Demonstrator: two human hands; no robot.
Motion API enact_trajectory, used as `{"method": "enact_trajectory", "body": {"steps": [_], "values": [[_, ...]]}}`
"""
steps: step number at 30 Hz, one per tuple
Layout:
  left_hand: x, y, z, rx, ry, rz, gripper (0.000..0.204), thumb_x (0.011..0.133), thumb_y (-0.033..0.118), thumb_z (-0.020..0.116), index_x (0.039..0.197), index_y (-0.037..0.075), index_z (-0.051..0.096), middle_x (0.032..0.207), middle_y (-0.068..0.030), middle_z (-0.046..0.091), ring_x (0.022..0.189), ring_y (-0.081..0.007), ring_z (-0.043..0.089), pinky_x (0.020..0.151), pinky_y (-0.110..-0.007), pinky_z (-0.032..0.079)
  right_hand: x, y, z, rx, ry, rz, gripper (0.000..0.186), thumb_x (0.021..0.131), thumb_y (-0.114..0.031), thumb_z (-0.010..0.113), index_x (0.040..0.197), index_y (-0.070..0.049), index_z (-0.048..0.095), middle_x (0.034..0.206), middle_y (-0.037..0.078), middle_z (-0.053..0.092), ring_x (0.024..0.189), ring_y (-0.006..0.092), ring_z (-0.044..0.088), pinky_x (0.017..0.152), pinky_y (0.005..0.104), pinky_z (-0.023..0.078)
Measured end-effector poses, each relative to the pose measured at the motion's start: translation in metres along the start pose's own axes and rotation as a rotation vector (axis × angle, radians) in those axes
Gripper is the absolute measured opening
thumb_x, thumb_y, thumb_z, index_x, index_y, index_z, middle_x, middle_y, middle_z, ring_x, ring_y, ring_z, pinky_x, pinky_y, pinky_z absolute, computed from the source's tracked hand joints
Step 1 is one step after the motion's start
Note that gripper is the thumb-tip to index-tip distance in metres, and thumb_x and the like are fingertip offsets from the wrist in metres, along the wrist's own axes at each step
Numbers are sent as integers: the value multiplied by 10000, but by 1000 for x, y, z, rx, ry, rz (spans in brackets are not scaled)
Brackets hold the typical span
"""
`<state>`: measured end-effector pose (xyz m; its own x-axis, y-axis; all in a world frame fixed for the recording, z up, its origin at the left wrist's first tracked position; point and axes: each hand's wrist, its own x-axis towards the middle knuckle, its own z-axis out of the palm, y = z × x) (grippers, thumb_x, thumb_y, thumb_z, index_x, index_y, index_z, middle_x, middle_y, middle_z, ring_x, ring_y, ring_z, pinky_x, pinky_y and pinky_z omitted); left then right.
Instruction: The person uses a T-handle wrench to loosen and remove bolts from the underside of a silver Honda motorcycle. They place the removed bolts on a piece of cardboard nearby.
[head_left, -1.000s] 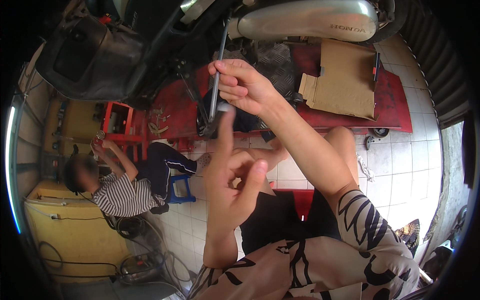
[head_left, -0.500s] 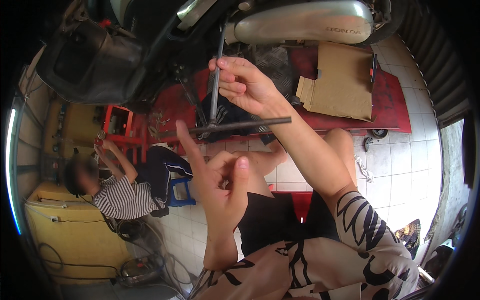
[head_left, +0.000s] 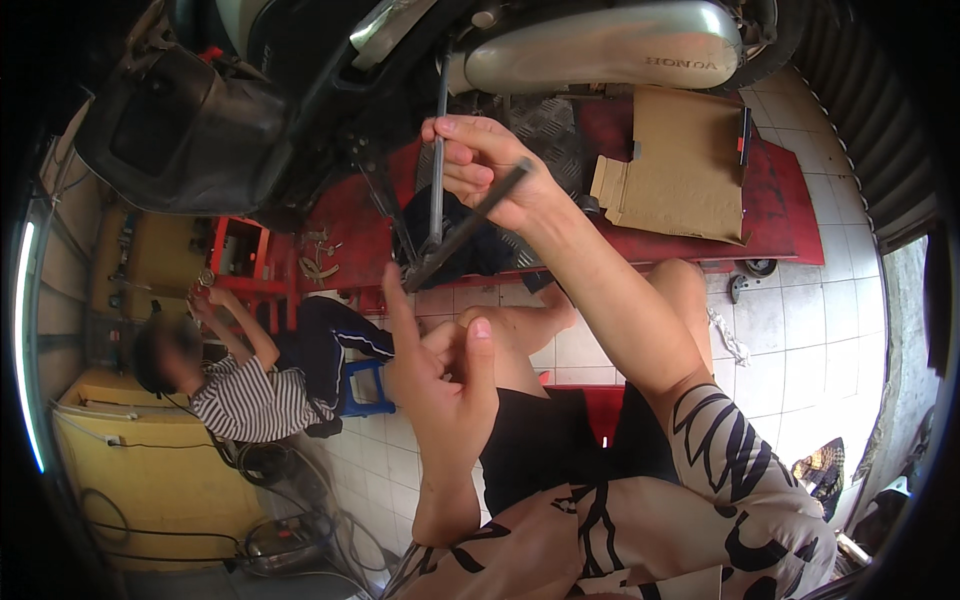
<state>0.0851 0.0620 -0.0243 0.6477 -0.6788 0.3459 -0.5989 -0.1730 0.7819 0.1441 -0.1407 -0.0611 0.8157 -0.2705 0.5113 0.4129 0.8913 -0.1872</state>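
Note:
A grey metal T-handle wrench (head_left: 437,190) reaches from the motorcycle's underside (head_left: 450,60) back toward me. Around its shaft the fingers of my right hand (head_left: 490,170) are closed. The wrench's crossbar (head_left: 475,222) lies slanted, its upper right end smeared by motion and passing in front of my right wrist. My left hand (head_left: 440,375) holds nothing; its index finger points up beside the crossbar's lower end, and its thumb stands apart. Whether that fingertip touches the bar I cannot tell. The wrench's far tip is hidden among the motorcycle's parts.
A silver exhaust cover (head_left: 600,45) spans the top. Flattened cardboard (head_left: 680,165) lies on the red lift platform (head_left: 785,205). At left, another person in a striped shirt (head_left: 250,400) sits near a blue stool (head_left: 367,388) and a yellow cabinet (head_left: 160,490).
The crossbar has turned from nearly level to a steep slant, its right end swinging up. My right hand stays on the shaft; my left hand has barely moved.

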Motion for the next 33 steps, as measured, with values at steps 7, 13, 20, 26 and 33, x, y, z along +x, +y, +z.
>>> {"method": "enact_trajectory", "body": {"steps": [7,13,20,26,33], "values": [[2,19,13,-176,-177,80,806,878,-8,533,1496,26,17,614,-9,522,568,-13,442,533,-145,328,-2,5,-3,-86,98,-13,153,930,-111,557,961,34,591,609,-37,454,422,13,327,399,166,256],[-5,7,6,3,-58,-117,745,902,8,527,1491,16,72,623,1,528,547,-3,427,502,-140,303,0,3,-1,-72,118,3,145,920,-99,562,948,39,597,581,-46,440,412,11,319,395,168,255],[8,18,6,-152,-105,39,738,911,25,519,1484,-13,55,627,-25,553,565,-20,462,520,-153,353,-1,4,-12,-61,129,6,134,905,-85,574,929,45,597,593,-33,466,428,24,346,413,181,269],[0,-8,-3,121,-157,-190,608,922,39,519,1448,-46,226,623,-22,565,546,-21,458,520,-166,370,1,5,-9,10,93,-11,137,900,-81,578,934,50,597,601,-24,477,440,31,352,429,194,271],[2,13,13,-172,3,45,716,884,-22,509,1481,-17,115,657,-35,578,597,-22,470,555,-166,381,-2,1,-13,-93,106,-26,159,898,-103,585,952,46,591,606,-22,478,443,36,350,440,199,272]]}}
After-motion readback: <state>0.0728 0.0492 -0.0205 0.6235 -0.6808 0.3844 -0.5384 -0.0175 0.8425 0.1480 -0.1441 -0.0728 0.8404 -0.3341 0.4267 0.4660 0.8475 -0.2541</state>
